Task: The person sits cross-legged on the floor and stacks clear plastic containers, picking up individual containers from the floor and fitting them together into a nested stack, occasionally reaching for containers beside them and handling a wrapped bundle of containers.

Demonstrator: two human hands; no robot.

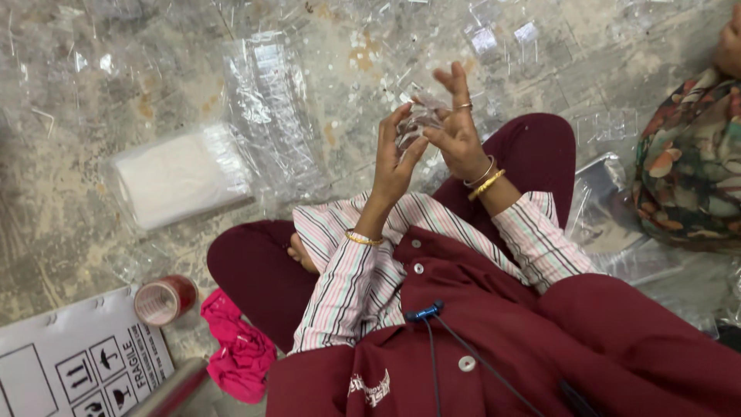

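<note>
Both hands raised over the lap, working one small clear plastic piece (pixel 417 123). Left hand (pixel 394 158): fingers closed on the piece's lower edge. Right hand (pixel 455 127): thumb and forefinger pinch its upper side, other fingers spread. The piece is held above the floor (pixel 93 93), right of the white packet in clear wrap (pixel 181 176). Judgement: to do well, keep the left grip steady as anchor and let the right fingertips do the fine work; thin film slips, so pinch near the edge. Tape roll (pixel 164 300) lies below the packet.
</note>
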